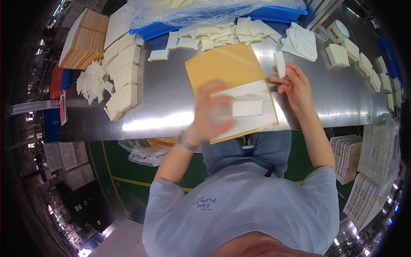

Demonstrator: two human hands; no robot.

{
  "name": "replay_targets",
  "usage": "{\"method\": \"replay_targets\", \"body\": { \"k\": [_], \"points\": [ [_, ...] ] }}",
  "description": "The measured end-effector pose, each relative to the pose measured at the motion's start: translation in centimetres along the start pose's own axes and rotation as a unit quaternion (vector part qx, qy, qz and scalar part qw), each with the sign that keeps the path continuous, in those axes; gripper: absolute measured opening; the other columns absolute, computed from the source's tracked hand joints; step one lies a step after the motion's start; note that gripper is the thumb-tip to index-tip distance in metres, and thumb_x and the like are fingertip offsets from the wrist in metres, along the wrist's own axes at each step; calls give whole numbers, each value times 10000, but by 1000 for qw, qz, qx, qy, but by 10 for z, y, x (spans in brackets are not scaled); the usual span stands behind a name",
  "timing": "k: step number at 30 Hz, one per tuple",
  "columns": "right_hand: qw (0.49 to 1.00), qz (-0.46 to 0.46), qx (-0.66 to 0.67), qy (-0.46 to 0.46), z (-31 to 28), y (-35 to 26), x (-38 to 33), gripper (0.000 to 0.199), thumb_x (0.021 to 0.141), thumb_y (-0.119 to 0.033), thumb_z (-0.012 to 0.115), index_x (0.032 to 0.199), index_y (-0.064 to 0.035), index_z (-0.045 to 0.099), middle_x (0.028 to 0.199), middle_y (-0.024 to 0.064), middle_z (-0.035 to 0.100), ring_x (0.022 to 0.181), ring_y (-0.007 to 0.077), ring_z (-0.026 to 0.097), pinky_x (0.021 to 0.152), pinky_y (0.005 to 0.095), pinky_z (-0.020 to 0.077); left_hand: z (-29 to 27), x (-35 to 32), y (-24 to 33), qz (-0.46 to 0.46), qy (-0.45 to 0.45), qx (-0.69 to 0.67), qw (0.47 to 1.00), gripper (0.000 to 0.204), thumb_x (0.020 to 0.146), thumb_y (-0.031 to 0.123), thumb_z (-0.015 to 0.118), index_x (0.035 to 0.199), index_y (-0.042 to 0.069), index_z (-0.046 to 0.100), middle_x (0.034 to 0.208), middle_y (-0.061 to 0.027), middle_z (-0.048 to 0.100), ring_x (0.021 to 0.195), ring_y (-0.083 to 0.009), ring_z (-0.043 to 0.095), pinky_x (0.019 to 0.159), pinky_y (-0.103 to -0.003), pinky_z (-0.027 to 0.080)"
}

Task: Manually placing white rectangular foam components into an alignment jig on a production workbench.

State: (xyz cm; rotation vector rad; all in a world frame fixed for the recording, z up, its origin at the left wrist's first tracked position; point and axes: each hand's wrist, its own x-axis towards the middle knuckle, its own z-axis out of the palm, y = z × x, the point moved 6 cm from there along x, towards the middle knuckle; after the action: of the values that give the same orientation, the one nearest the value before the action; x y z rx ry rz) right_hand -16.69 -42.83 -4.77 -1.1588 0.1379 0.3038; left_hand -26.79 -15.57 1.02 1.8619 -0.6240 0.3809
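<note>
My right hand (pixel 297 88) holds a small white rectangular piece (pixel 280 63) upright between thumb and fingers, above the steel table. My left hand (pixel 209 111) is smeared by motion, but its thumb and fingers look spread apart with nothing between them. It hovers over the left side of a white sheet (pixel 261 89), beside a small stack of similar white pieces (pixel 247 108). Under the sheet lies a larger tan paper (pixel 227 64). A loose heap of white pieces (pixel 218 36) lies beyond the tan paper.
Rows of white pieces (pixel 126 73) stand at the left, beside a scattered pile (pixel 92 81) and stacked tan paper (pixel 85 38). A blue tray (pixel 274 13) with clear plastic sits at the back. A white cloth (pixel 299 43), a white tub (pixel 338 31) and more pieces (pixel 337 55) are at right.
</note>
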Motion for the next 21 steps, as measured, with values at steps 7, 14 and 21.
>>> {"method": "replay_targets", "body": {
  "k": [7,14,21],
  "points": [
    [999,7,51,15,-17,15,-23,189,1082,-167,455,1199,-34,522,1224,241,666,950,275,748,574,292,545,-152,33,-133,-70,90,462,879,354,822,80,640,1175,89,615,1371,-196,581,1432,-392,413,1134,-576,342],
    [985,-6,144,-98,-3,14,-40,189,1077,-203,476,1177,-51,523,1170,280,673,907,293,751,660,333,609,-153,10,-131,-260,-59,428,863,396,834,53,670,1227,36,623,1024,-134,665,1033,-310,631,960,-470,486],
    [997,-46,51,-35,5,22,-47,313,1061,-155,515,1354,-70,449,1244,306,648,944,309,751,696,337,619,-139,-13,-122,-374,-103,201,900,404,802,69,788,1170,-8,640,996,-71,630,850,-171,649,794,-327,551]
  ]
}}
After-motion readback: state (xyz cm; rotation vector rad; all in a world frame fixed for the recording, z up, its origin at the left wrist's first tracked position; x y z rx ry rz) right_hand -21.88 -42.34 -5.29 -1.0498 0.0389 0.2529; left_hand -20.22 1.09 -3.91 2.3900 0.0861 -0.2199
